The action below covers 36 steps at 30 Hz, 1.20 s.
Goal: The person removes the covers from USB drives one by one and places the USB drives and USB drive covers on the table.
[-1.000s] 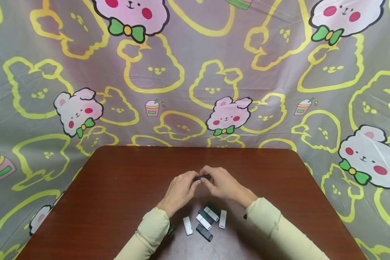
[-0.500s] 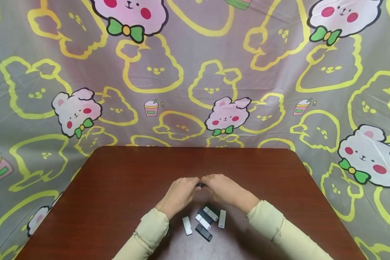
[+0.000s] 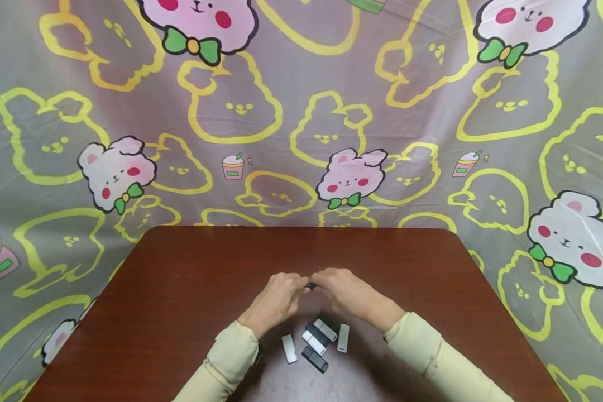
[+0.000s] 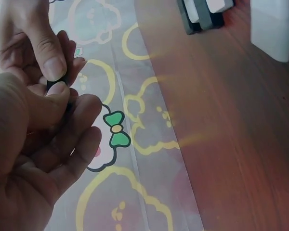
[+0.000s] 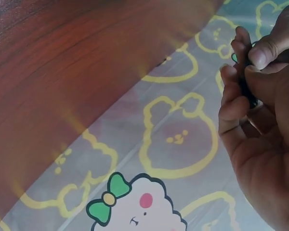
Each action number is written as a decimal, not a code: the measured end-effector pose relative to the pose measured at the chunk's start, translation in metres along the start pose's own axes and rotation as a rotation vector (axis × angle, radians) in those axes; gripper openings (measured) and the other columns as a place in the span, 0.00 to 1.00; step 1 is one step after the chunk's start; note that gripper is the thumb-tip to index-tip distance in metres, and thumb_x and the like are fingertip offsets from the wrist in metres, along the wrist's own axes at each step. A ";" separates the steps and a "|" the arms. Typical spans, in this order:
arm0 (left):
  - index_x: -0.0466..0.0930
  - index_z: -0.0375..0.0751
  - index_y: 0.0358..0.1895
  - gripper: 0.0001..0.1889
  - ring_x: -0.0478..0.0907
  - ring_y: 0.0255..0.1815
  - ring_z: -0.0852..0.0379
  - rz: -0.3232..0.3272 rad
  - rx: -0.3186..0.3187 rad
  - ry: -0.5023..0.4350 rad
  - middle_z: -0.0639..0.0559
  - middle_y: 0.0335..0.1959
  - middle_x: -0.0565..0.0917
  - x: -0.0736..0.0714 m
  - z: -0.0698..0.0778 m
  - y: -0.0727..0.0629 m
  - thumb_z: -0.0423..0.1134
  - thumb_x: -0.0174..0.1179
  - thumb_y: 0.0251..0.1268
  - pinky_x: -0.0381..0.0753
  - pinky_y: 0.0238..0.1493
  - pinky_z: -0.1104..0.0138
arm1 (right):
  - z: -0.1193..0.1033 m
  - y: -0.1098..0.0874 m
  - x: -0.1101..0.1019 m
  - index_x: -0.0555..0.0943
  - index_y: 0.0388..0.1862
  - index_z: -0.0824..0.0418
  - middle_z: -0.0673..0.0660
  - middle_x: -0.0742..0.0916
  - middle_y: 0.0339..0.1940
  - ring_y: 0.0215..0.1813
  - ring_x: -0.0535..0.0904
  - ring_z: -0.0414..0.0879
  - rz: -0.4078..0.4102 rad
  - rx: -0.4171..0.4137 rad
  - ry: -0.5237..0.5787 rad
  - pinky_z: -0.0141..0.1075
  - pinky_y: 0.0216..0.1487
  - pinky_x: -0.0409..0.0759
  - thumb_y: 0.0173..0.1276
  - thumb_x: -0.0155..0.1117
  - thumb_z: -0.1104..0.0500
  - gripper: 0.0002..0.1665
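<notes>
Both hands meet above the middle of the table and hold one small black USB stick point(image 3: 310, 285) between them. My left hand point(image 3: 277, 298) pinches one end with thumb and fingers, and my right hand point(image 3: 350, 297) pinches the other. The right wrist view shows a dark length of the stick point(image 5: 245, 89) between thumb and curled fingers. Fingers hide most of it, including the spot where its two ends join. Nearer the body lie loose sticks of the same kind, among them a white stick point(image 3: 289, 349) and a dark grey stick point(image 3: 315, 359).
A small pile holds a white stick point(image 3: 314, 343), a black stick point(image 3: 317, 334) and a light stick point(image 3: 325, 330) overlapping each other. Another white stick point(image 3: 343, 338) lies to its right. Behind the brown table point(image 3: 206, 262) hangs a patterned cloth point(image 3: 281, 128).
The hands have drawn closer together and slightly toward the body. A blue bit visible mid-stick one second ago no longer shows. Over the last half second they have barely moved.
</notes>
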State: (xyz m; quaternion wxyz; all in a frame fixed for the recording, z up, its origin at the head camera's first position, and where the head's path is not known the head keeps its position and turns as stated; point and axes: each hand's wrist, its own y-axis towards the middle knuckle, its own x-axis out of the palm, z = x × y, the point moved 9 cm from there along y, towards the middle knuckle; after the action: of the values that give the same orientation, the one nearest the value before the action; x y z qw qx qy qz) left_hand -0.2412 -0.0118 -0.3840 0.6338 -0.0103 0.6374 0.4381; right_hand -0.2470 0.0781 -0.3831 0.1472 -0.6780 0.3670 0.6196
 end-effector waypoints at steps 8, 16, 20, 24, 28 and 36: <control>0.84 0.41 0.33 0.05 0.71 0.24 0.66 -0.038 -0.073 -0.104 0.55 0.22 0.78 -0.003 -0.011 -0.001 0.29 0.64 0.67 0.73 0.27 0.75 | 0.012 -0.009 0.002 0.78 0.68 0.50 0.48 0.88 0.39 0.37 0.79 0.34 -0.068 0.006 0.069 0.27 0.38 0.82 0.64 0.65 0.74 0.35; 0.86 0.42 0.41 0.04 0.70 0.26 0.67 -0.043 -0.122 -0.073 0.57 0.26 0.78 0.004 -0.013 -0.001 0.32 0.61 0.71 0.71 0.28 0.77 | 0.013 -0.013 0.000 0.80 0.66 0.55 0.49 0.89 0.55 0.51 0.86 0.38 0.007 -0.013 0.072 0.37 0.55 0.85 0.68 0.64 0.71 0.29; 0.87 0.41 0.43 0.06 0.72 0.26 0.67 0.006 -0.126 -0.048 0.55 0.28 0.81 0.001 -0.011 -0.001 0.33 0.62 0.70 0.73 0.28 0.76 | 0.014 -0.013 -0.002 0.82 0.62 0.55 0.47 0.90 0.50 0.48 0.85 0.37 0.033 -0.006 0.079 0.36 0.54 0.86 0.68 0.66 0.69 0.24; 0.88 0.40 0.44 0.06 0.74 0.27 0.66 0.018 -0.148 -0.074 0.54 0.30 0.82 0.001 -0.012 -0.002 0.33 0.63 0.69 0.75 0.29 0.76 | 0.013 -0.012 -0.001 0.83 0.60 0.54 0.48 0.90 0.51 0.49 0.86 0.38 0.031 -0.005 0.087 0.36 0.56 0.85 0.69 0.66 0.68 0.22; 0.87 0.41 0.43 0.05 0.75 0.29 0.65 0.012 -0.165 -0.113 0.55 0.31 0.82 0.003 -0.013 -0.004 0.33 0.65 0.68 0.76 0.31 0.74 | 0.013 -0.011 0.000 0.83 0.59 0.54 0.48 0.90 0.51 0.48 0.86 0.38 0.034 -0.002 0.076 0.36 0.55 0.85 0.70 0.66 0.66 0.20; 0.88 0.44 0.42 0.04 0.77 0.30 0.65 -0.012 -0.204 -0.142 0.56 0.31 0.84 0.006 -0.018 -0.007 0.38 0.68 0.67 0.77 0.32 0.74 | 0.012 -0.012 0.001 0.84 0.56 0.53 0.45 0.90 0.46 0.41 0.83 0.35 0.055 0.007 0.044 0.34 0.49 0.86 0.70 0.67 0.63 0.17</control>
State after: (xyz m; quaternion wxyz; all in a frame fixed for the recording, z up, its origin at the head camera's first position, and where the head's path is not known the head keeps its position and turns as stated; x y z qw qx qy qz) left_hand -0.2531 -0.0230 -0.3963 0.6757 -0.0478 0.5429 0.4965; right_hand -0.2476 0.0938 -0.3889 0.1241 -0.6806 0.3908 0.6071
